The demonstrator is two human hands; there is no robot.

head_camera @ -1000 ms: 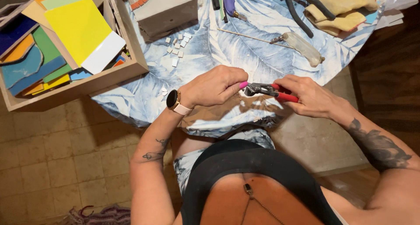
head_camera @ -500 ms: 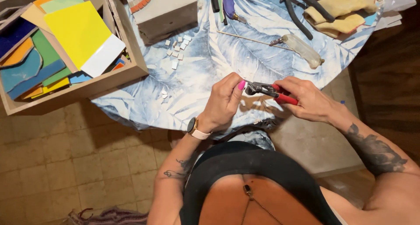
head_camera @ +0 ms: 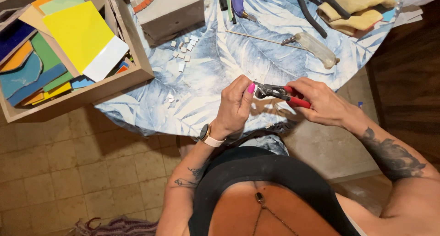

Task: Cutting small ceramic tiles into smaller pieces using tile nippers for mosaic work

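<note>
My right hand (head_camera: 321,103) grips the red handles of a pair of tile nippers (head_camera: 279,92), whose metal jaws point left. My left hand (head_camera: 236,105) is pinched at the jaws with thumb and fingers closed; whatever small piece it holds there is hidden by the fingers. Both hands hover over the near edge of a round table with a blue leaf-print cloth (head_camera: 215,66). Several small white tile bits (head_camera: 183,50) lie scattered on the cloth beyond my left hand.
A wooden box (head_camera: 137,75) of coloured tile sheets, yellow on top (head_camera: 80,34), sits at the left. A grey block with a mosaic edge (head_camera: 169,9), pens, black pliers (head_camera: 311,9), a clear-handled tool (head_camera: 316,48) and yellow cloths (head_camera: 357,6) lie farther back. Tiled floor below.
My hands and the nippers have lifted away from my lap and moved up over the table edge. The left hand has turned, its fingers now pinched at the jaws.
</note>
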